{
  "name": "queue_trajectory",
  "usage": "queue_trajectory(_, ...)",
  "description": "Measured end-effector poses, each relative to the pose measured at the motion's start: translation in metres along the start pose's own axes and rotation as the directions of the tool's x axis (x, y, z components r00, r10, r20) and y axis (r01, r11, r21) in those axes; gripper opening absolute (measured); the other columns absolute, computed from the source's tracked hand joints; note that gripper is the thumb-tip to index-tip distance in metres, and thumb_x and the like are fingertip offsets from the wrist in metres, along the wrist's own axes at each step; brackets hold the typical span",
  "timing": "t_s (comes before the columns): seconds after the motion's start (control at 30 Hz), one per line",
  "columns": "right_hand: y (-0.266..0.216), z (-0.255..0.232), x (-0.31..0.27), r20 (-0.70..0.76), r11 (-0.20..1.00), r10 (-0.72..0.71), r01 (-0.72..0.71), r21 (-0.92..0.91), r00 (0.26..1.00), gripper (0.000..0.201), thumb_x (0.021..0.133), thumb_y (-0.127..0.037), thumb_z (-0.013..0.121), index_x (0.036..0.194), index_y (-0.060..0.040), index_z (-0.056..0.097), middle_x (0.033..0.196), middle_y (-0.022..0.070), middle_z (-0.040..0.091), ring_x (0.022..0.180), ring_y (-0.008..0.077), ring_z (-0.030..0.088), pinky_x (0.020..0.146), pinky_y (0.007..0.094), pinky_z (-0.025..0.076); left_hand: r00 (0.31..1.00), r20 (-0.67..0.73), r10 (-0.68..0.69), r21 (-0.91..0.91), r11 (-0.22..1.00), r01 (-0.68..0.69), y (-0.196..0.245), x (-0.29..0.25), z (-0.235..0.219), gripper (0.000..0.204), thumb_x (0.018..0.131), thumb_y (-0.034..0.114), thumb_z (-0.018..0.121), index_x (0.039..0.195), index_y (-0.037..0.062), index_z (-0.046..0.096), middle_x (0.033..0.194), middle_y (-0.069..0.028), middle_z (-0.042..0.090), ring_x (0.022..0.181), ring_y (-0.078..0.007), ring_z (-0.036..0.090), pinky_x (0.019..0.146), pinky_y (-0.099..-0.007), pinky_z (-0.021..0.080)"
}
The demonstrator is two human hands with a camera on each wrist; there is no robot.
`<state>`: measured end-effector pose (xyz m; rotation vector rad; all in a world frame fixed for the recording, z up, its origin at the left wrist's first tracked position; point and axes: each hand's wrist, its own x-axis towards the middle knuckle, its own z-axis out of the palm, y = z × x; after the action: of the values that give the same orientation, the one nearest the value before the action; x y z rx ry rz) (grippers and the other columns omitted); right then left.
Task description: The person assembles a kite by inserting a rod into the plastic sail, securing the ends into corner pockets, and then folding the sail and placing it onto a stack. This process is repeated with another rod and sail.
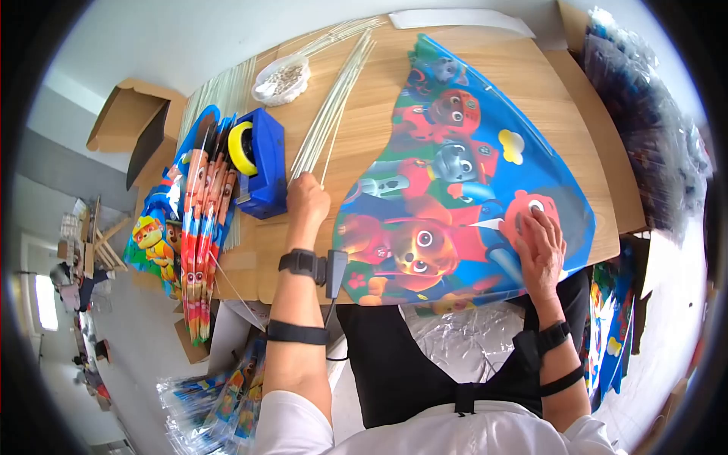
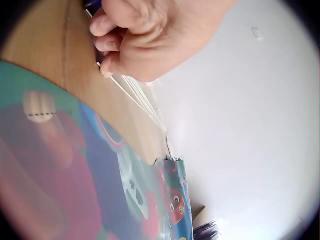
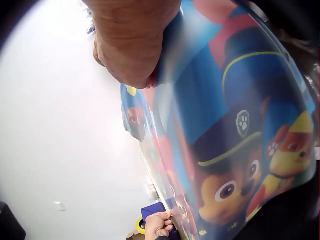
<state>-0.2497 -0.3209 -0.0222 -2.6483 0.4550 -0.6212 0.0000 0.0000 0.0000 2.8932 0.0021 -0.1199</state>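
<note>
A large kite-shaped plastic sheet [image 1: 455, 189], printed with cartoon dogs on blue, covers the right part of the table and hangs over its front edge. My right hand [image 1: 539, 246] lies on its lower right part, fingers spread and fairly straight. To the left of the sheet, a bundle of thin white rods [image 1: 334, 106] lies lengthwise on the wood. At the bundle's near end, my left hand [image 1: 309, 199] has its fingers curled and pinches rod ends. In the left wrist view a rod tip [image 2: 98, 64] sticks out by the fingertips; how many rods are held I cannot tell.
A blue tape dispenser [image 1: 262, 163] with yellow tape stands left of my left hand. Beside it lies a stack of folded printed sheets [image 1: 201, 220]. Behind are a white bowl [image 1: 280, 81] of small pieces and more rods [image 1: 220, 91]. Cardboard boxes [image 1: 588, 129] flank the table.
</note>
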Motion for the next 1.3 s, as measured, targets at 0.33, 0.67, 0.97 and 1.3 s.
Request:
queue_trajectory(0.33,0.01,-0.008,0.0,-0.073,0.996,-0.018,0.024,0.084,0.997,0.036,0.077,-0.019,0.066,0.11,-0.0069,0.061,0.122,0.0088,0.057,0.116,0.0314,0.049,0.096,0.0423,0.037,0.867,-0.162,0.472,-0.271,0.823,-0.499,-0.034,-0.08,0.006,0.008,0.079,-0.007,0.048,0.081,-0.0005,0.043,0.075,-0.0188,0.048,0.075,-0.0385,0.05,0.067,-0.0433,0.039)
queue_trajectory(0.67,0.031,-0.024,0.002,-0.268,0.83,0.25,-0.063,0.554,0.93,0.021,0.071,0.003,0.064,0.091,-0.0024,0.062,0.09,0.008,0.059,0.079,0.0199,0.057,0.073,0.0297,0.047,0.729,0.104,0.677,-0.22,0.73,-0.647,0.0,-0.122,-0.007,0.009,0.082,-0.009,0.046,0.086,-0.001,0.042,0.082,-0.0187,0.048,0.076,-0.0394,0.051,0.065,-0.0439,0.041)
queue_trajectory(0.97,0.028,-0.023,0.02,-0.162,0.958,-0.194,0.222,0.182,0.968,0.029,0.064,-0.006,0.067,0.093,-0.0107,0.065,0.1,0.0017,0.06,0.098,0.0244,0.052,0.088,0.0389,0.038,0.68,0.167,0.714,-0.227,0.699,-0.679,0.019,-0.122,-0.01,0.007,0.082,-0.007,0.047,0.084,-0.0014,0.043,0.08,-0.0173,0.047,0.072,-0.0376,0.05,0.062,-0.0426,0.04)
queue_trajectory(1.3,0.031,-0.005,0.021,-0.068,0.95,-0.267,0.274,0.15,0.961,0.019,0.067,-0.013,0.069,0.086,-0.0141,0.066,0.091,-0.0022,0.059,0.093,0.0196,0.053,0.087,0.0395,0.036,0.69,0.203,0.694,-0.199,0.72,-0.665,0.022,-0.122,-0.01,0.006,0.083,-0.004,0.048,0.083,-0.0016,0.043,0.08,-0.018,0.047,0.072,-0.0395,0.049,0.063,-0.0434,0.039)
